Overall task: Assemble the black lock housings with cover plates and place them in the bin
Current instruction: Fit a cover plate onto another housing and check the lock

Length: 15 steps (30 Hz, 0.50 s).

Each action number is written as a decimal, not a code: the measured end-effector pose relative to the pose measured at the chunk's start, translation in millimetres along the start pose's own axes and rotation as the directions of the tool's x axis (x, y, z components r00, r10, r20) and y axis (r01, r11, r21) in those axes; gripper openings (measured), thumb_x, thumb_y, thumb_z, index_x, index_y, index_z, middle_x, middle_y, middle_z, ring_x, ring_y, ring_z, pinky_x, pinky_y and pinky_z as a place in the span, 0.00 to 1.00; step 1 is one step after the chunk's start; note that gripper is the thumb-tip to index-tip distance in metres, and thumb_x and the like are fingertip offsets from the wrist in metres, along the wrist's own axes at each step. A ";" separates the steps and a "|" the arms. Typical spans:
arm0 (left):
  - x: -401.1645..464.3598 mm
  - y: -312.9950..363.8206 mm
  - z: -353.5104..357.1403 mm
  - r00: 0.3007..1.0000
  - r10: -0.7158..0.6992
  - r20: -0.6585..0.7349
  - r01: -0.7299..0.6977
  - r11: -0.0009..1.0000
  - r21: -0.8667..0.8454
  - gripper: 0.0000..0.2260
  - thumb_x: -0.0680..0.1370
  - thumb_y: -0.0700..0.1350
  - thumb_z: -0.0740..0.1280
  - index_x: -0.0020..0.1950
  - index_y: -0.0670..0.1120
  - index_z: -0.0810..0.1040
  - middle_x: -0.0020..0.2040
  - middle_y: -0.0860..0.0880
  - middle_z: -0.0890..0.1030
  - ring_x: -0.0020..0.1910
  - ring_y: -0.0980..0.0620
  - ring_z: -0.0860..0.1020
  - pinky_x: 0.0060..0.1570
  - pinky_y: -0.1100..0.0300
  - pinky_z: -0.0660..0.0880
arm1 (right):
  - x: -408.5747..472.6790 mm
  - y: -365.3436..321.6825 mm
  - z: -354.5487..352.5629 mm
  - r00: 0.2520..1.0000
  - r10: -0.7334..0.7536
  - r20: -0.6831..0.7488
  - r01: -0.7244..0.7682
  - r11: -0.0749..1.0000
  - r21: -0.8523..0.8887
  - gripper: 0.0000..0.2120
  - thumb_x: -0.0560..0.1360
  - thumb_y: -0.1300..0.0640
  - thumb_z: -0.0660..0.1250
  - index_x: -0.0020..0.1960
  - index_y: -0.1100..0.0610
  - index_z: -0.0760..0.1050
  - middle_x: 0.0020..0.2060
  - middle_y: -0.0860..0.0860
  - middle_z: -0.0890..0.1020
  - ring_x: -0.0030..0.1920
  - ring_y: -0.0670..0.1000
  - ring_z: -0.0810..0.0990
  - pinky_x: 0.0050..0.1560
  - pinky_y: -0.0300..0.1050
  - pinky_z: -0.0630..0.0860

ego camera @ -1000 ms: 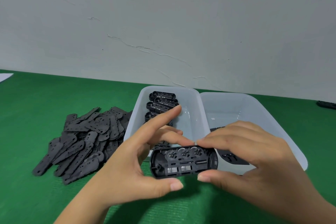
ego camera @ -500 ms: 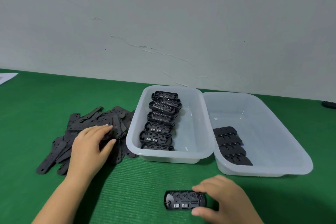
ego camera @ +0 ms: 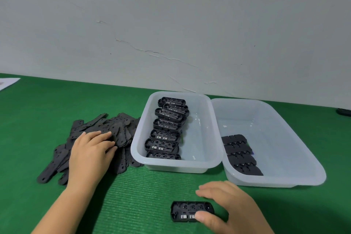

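One black lock housing (ego camera: 187,212) lies open side up on the green mat near the front edge. My right hand (ego camera: 229,209) holds it at its right end, thumb on the near edge and fingers arched over the far side. My left hand (ego camera: 91,150) rests flat on the pile of black cover plates (ego camera: 117,125) at the left. The left clear bin (ego camera: 176,167) holds a row of several open housings (ego camera: 165,135). In the right clear bin (ego camera: 284,181), several covered units (ego camera: 241,156) lie along its left wall.
The two bins stand side by side, touching, behind my right hand. A white sheet (ego camera: 7,82) lies at the far left edge and a small dark object (ego camera: 343,111) at the far right. A grey wall closes off the back of the table.
The housing came down from both hands, in front of the bins, onto the mat. My left hand let go and moved left onto the cover plate pile. My right hand stayed with the housing.
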State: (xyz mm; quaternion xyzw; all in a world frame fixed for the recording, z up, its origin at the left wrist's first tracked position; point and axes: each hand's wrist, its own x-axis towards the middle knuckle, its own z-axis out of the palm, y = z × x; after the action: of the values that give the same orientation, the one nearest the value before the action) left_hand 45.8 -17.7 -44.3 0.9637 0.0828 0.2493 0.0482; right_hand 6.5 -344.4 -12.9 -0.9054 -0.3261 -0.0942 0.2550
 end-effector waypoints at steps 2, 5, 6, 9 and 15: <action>1.3 -0.2 0.9 1.000 -0.016 0.015 0.016 1.000 0.002 0.15 0.62 0.42 0.81 0.47 0.40 0.85 0.52 0.42 0.84 0.53 0.37 0.79 0.56 0.38 0.72 | 1.7 -4.5 -0.5 1.000 0.000 -0.016 0.001 0.999 0.043 0.15 0.67 0.36 0.61 0.46 0.41 0.82 0.45 0.34 0.81 0.44 0.35 0.78 0.43 0.31 0.76; 4.5 1.2 4.1 0.997 -0.071 0.040 0.072 0.997 -0.008 0.19 0.63 0.45 0.81 0.51 0.41 0.85 0.55 0.41 0.82 0.55 0.37 0.77 0.58 0.38 0.70 | 3.5 -7.2 -2.6 0.999 -0.010 -0.039 0.012 0.999 0.048 0.14 0.67 0.38 0.63 0.45 0.42 0.82 0.45 0.35 0.81 0.44 0.36 0.78 0.44 0.31 0.76; 5.3 1.8 5.5 0.996 -0.080 0.040 0.081 0.997 -0.010 0.19 0.64 0.46 0.80 0.52 0.42 0.84 0.56 0.41 0.82 0.56 0.37 0.77 0.58 0.38 0.70 | 3.9 -8.2 -3.7 0.999 -0.013 -0.050 0.016 0.999 0.052 0.13 0.67 0.39 0.64 0.45 0.43 0.82 0.45 0.35 0.82 0.44 0.36 0.78 0.44 0.31 0.75; 8.1 2.8 9.4 0.997 -0.078 0.015 0.078 0.997 0.008 0.16 0.69 0.50 0.77 0.54 0.44 0.84 0.59 0.39 0.80 0.58 0.37 0.75 0.58 0.40 0.69 | 5.0 -10.9 -5.7 0.997 -0.009 -0.078 0.015 0.998 0.068 0.12 0.67 0.40 0.65 0.44 0.43 0.83 0.44 0.35 0.82 0.44 0.36 0.78 0.45 0.30 0.74; 11.9 1.6 9.3 0.981 -0.194 0.022 0.191 0.976 0.100 0.22 0.69 0.57 0.74 0.55 0.42 0.83 0.63 0.39 0.77 0.63 0.36 0.70 0.63 0.40 0.65 | 7.0 -13.8 -8.5 0.993 0.004 -0.116 0.008 0.995 0.099 0.10 0.67 0.42 0.65 0.42 0.43 0.83 0.44 0.35 0.81 0.44 0.36 0.78 0.44 0.31 0.74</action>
State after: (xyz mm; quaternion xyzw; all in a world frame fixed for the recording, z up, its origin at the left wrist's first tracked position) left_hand 60.9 -17.6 -46.5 0.9562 0.1870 0.2236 0.0262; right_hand 3.1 -336.0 2.2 -0.8842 -0.3160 -0.1305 0.3182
